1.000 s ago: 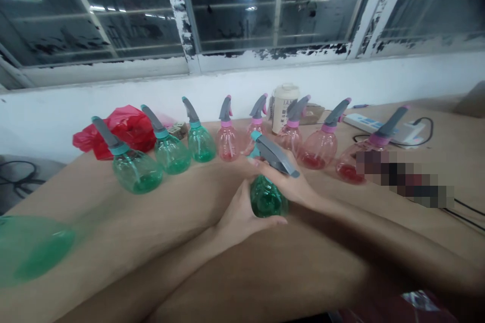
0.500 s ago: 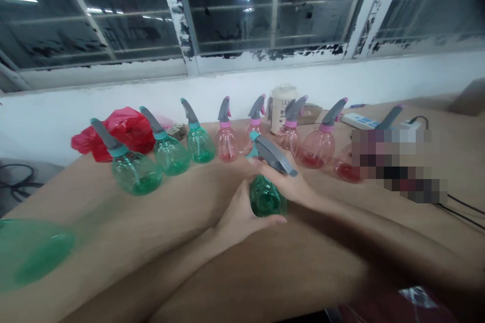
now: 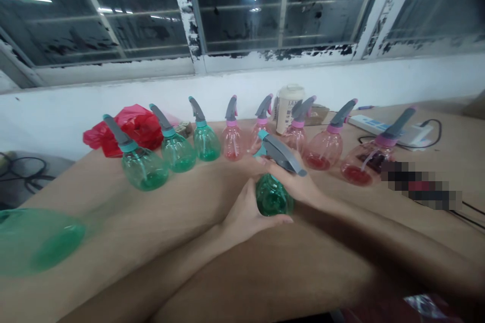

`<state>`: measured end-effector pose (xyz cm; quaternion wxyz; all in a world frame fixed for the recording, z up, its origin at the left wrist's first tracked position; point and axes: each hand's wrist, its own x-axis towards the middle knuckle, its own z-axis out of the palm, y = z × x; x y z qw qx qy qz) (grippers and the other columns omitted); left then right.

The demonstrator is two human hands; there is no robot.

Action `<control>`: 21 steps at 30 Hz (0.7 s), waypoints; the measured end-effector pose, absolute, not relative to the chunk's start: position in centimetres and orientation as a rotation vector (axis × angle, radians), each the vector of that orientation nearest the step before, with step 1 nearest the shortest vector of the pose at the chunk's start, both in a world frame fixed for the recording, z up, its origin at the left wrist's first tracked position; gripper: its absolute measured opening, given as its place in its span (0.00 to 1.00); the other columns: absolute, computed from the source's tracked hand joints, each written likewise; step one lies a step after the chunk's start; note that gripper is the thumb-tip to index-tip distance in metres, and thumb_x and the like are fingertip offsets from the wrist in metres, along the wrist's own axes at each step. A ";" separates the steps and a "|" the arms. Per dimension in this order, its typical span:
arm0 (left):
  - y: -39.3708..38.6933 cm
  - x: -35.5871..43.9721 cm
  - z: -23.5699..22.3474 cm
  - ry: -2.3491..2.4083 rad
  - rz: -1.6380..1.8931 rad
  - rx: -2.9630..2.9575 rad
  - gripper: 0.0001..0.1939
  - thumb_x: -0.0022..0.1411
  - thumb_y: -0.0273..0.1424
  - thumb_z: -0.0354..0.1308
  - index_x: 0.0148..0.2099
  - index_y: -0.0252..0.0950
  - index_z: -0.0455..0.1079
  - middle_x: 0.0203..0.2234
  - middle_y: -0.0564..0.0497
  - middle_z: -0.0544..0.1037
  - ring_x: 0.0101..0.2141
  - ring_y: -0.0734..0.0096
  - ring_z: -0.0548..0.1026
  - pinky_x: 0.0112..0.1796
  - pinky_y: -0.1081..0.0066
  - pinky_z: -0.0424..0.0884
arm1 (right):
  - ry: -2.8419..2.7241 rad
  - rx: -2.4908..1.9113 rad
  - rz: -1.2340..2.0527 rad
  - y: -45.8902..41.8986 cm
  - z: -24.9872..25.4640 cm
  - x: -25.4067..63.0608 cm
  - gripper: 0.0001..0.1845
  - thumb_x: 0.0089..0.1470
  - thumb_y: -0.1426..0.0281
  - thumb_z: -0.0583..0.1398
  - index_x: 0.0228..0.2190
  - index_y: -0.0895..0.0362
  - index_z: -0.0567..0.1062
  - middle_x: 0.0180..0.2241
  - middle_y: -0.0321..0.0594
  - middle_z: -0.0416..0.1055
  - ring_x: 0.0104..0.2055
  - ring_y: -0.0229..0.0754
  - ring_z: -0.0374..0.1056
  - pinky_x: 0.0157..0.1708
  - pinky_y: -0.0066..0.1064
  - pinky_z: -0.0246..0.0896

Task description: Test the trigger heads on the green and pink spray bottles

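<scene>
A green spray bottle (image 3: 273, 197) with a grey and teal trigger head is between my hands over the middle of the table, its nozzle pointing away from me. My left hand (image 3: 250, 209) cups the lower body, thumb along the near side. Around the neck, just under the spray head, my right hand (image 3: 295, 179) is closed; some of its fingers are hidden behind the head. Beyond my hands several spray bottles stand in a curved row: green ones such as this green bottle (image 3: 144, 169) at left, pink ones such as this pink bottle (image 3: 323, 151) at right.
Part of another green bottle (image 3: 38, 239) shows at the left edge. Behind the row are a red plastic bag (image 3: 132, 128), a cream cup (image 3: 290, 106) and a white power strip (image 3: 390, 128) with a cable. A wall with windows (image 3: 242, 5) rises behind the table (image 3: 189, 282).
The whole view has shifted slightly, so things appear further right. Both hands keep their hold on the green spray bottle, with no clear movement of their own.
</scene>
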<state>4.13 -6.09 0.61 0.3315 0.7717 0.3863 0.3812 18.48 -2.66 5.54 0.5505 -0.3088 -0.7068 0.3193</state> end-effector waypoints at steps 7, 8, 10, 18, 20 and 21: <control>-6.1 4.2 0.5 1.014 1.001 1.995 0.44 0.44 0.41 0.70 0.59 0.37 0.53 0.55 0.39 0.64 0.56 0.45 0.62 0.54 0.45 0.59 | -1.692 -0.734 0.758 -2.7 5.7 18.5 0.06 0.52 0.66 0.60 0.31 0.54 0.68 0.23 0.30 0.65 0.27 0.36 0.62 0.30 0.30 0.58; -6.1 4.2 0.5 1.016 1.001 1.995 0.44 0.43 0.41 0.70 0.59 0.37 0.54 0.55 0.39 0.64 0.56 0.45 0.62 0.54 0.45 0.59 | -1.692 -0.733 0.757 -2.7 5.7 18.5 0.06 0.52 0.66 0.60 0.31 0.54 0.69 0.24 0.30 0.65 0.27 0.36 0.62 0.30 0.30 0.58; -6.1 4.2 0.5 1.028 0.997 1.994 0.44 0.43 0.42 0.70 0.58 0.38 0.54 0.55 0.39 0.65 0.56 0.45 0.63 0.54 0.45 0.59 | -1.699 -0.726 0.756 -2.7 5.9 18.5 0.07 0.52 0.65 0.59 0.33 0.54 0.69 0.26 0.31 0.66 0.28 0.36 0.63 0.31 0.30 0.59; -6.2 4.2 0.8 1.011 0.989 2.008 0.44 0.44 0.42 0.69 0.59 0.41 0.52 0.56 0.41 0.64 0.57 0.45 0.62 0.54 0.44 0.59 | -1.698 -0.780 0.688 -3.0 6.2 18.4 0.08 0.52 0.65 0.60 0.27 0.54 0.65 0.23 0.29 0.62 0.25 0.34 0.58 0.27 0.28 0.55; -6.2 4.2 0.8 0.999 0.984 2.021 0.44 0.44 0.42 0.69 0.59 0.40 0.52 0.56 0.41 0.63 0.57 0.46 0.61 0.54 0.45 0.60 | -1.704 -0.782 0.704 -3.0 6.2 18.5 0.09 0.52 0.65 0.59 0.26 0.54 0.65 0.23 0.29 0.61 0.25 0.34 0.57 0.26 0.28 0.55; -6.2 4.2 0.8 0.997 0.979 2.026 0.45 0.44 0.42 0.69 0.60 0.40 0.51 0.56 0.40 0.63 0.57 0.46 0.61 0.55 0.45 0.60 | -1.715 -0.778 0.712 -2.9 6.2 18.5 0.09 0.53 0.64 0.59 0.25 0.54 0.65 0.23 0.29 0.62 0.25 0.34 0.57 0.26 0.29 0.55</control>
